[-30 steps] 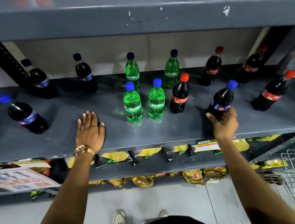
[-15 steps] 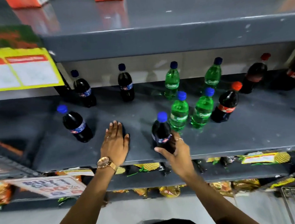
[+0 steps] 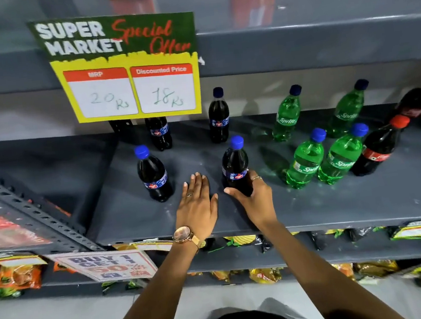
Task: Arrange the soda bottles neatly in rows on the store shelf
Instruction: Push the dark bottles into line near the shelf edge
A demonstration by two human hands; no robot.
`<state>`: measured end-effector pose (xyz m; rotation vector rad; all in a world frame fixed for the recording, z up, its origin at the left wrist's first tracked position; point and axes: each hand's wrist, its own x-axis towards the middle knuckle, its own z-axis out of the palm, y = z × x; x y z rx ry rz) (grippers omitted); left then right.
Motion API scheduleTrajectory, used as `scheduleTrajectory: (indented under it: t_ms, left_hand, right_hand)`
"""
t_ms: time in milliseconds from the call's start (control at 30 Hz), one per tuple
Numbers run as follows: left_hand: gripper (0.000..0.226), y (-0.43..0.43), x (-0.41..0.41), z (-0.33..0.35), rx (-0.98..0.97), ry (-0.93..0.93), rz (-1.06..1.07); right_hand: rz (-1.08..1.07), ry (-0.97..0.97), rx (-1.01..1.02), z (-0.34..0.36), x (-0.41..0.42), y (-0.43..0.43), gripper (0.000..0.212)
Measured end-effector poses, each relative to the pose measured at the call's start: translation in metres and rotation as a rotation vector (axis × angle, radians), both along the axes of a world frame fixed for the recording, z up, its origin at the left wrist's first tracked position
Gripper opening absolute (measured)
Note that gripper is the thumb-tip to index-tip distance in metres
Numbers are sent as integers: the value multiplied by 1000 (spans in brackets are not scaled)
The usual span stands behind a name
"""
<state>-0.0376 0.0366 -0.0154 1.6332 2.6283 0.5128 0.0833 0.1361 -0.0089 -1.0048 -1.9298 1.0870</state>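
On the grey shelf (image 3: 132,220), my right hand (image 3: 254,199) grips the base of a dark blue-capped cola bottle (image 3: 235,164) standing upright. My left hand (image 3: 196,205) lies flat on the shelf just left of it, fingers together, holding nothing. Another blue-capped cola bottle (image 3: 152,175) stands to the left, and two more (image 3: 219,117) (image 3: 159,132) stand at the back. Several green Sprite bottles (image 3: 306,160) (image 3: 341,156) (image 3: 287,115) (image 3: 348,109) stand to the right. A red-capped cola bottle (image 3: 381,147) follows them, with another (image 3: 415,100) behind it.
A yellow and green price sign (image 3: 125,66) hangs from the shelf above and hides the top of one back bottle. A perforated upright (image 3: 26,206) borders the shelf at left. Snack packets (image 3: 13,276) and a promo card (image 3: 106,265) fill the shelf below.
My right hand carried the blue-capped bottle from the right end leftward, past the Sprite bottles, to a spot in front of the back cola bottle. The view shifted left. My left hand stayed flat.
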Motion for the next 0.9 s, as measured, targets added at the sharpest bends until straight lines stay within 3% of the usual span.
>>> scheduleTrajectory:
  t_ms: [667, 800, 900]
  left_hand:
    - [56, 1, 5, 5, 42, -68, 10]
    - [53, -10, 22, 17, 276, -172, 127]
    - [48, -23, 74, 20, 543, -229, 210]
  right_hand:
    - [56, 9, -26, -1, -1, 2, 68]
    - [116, 90, -127, 7, 17, -3, 74]
    - [66, 153, -176, 6, 67, -8, 52]
